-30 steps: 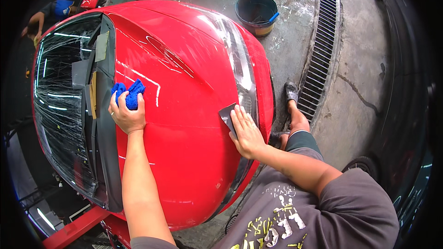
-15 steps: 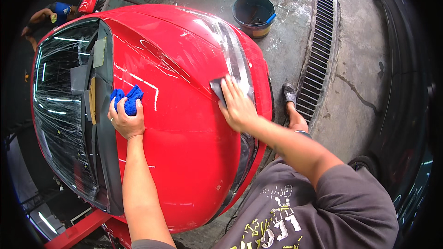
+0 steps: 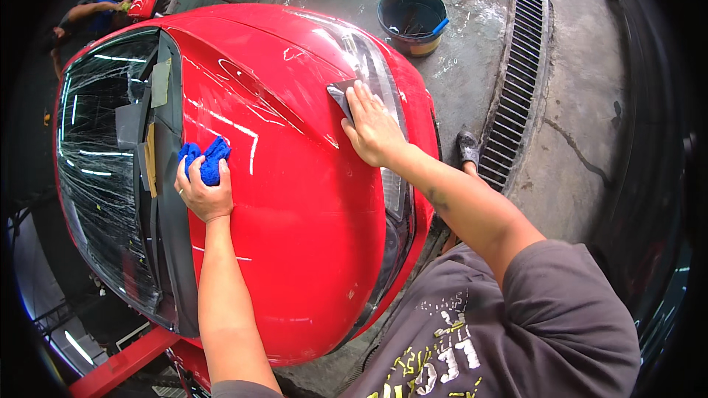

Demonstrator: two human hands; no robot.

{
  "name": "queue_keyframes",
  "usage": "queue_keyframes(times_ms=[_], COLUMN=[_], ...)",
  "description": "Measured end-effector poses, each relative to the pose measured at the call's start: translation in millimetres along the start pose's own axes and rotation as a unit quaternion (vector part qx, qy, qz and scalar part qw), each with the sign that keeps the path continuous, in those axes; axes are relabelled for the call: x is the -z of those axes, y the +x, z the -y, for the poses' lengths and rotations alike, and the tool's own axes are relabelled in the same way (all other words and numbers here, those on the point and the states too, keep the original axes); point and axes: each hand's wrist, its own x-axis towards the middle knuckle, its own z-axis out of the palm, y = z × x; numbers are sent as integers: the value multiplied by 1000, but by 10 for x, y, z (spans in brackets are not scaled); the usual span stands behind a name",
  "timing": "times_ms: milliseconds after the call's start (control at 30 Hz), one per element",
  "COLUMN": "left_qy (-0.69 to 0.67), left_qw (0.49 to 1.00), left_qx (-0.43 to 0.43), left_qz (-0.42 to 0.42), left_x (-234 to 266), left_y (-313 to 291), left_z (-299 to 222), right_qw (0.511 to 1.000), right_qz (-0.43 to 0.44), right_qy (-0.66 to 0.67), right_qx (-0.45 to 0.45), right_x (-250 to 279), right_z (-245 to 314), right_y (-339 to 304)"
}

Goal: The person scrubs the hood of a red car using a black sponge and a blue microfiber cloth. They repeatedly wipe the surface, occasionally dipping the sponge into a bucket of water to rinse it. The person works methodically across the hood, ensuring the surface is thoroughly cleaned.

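Water-streaked dark glass curves across the windshield [image 3: 103, 169] at left; beside it, the left hand [image 3: 208, 195] grips a bunched, fluffy blue cloth [image 3: 212, 163] against the glossy, rounded red hood [image 3: 295, 265]. Near the hood's front edge, a thin dark sheet [image 3: 341, 93] lies beneath the right hand [image 3: 375, 129], held flat, fingers extended. Over the past second, hand and sheet have moved along that edge, taking the rubbing farther across the paint; the cloth has stayed put. Beyond the clear headlight [image 3: 375, 72] stands a round dark bucket [image 3: 404, 44].
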Motion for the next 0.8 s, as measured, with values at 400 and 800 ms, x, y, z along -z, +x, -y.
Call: queue_keyframes(times_ms=[400, 800], left_qy=[11, 7], left_qw=[1000, 999], left_qx=[7, 28], left_qz=[17, 40], left_x=[37, 67], left_y=[-32, -57], left_z=[1, 30], right_qw=[997, 965], right_qz=[36, 146], right_qy=[-9, -73], right_qx=[74, 204], right_x=[90, 425], right_z=[-204, -562], right_y=[-184, 213])
